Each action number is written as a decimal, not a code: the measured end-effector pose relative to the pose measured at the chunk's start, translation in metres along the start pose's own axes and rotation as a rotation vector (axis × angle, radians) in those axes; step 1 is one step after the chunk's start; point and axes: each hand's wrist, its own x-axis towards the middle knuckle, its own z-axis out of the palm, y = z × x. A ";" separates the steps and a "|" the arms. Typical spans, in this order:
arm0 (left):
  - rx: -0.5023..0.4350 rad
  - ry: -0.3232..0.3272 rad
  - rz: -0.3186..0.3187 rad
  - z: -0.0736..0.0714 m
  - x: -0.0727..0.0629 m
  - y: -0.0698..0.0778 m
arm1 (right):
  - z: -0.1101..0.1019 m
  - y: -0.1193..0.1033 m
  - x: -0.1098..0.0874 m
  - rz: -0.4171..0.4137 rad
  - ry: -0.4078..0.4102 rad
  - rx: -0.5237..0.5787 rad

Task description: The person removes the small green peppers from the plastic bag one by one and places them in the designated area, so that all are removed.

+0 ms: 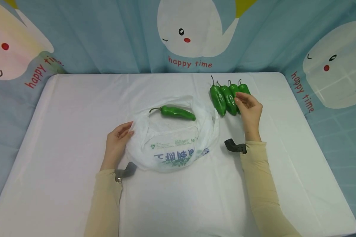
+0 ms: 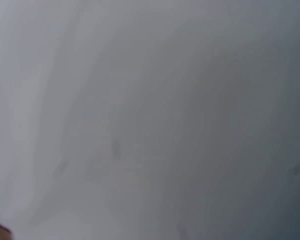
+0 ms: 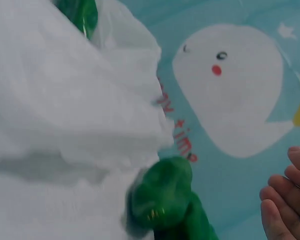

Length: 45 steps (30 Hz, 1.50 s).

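Observation:
A white plastic bag [image 1: 172, 161] with printed lettering lies on the table, its mouth spread wide. One green chili pepper [image 1: 178, 112] is at the bag's far side, within the ring of its rim. At the bag's left edge my left hand [image 1: 116, 141] pinches the plastic between thumb and fingers. My right hand [image 1: 250, 110] hovers by a row of several green peppers [image 1: 218, 100], overlapping the rightmost ones. Its fingers are loosely bent with nothing in them; the right wrist view shows this hand [image 3: 290, 200] beside a blurred pepper [image 3: 162, 192].
A white cloth covers the table [image 1: 62, 131]. Behind it and at both sides hangs a blue curtain [image 1: 106, 36] with printed whales. Dark wrist mounts [image 1: 234, 146] stick out inward from both sleeves. Bag plastic [image 2: 140, 120] fills the left wrist view, blurred.

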 end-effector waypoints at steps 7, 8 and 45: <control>-0.001 0.003 -0.008 -0.001 0.001 0.001 | 0.021 -0.011 -0.014 -0.028 -0.115 0.068; -0.003 0.003 -0.008 -0.001 0.001 0.001 | 0.024 -0.012 -0.016 -0.033 -0.135 0.081; 0.012 -0.002 -0.007 -0.002 0.000 -0.002 | 0.098 -0.002 -0.040 0.007 -0.658 -0.228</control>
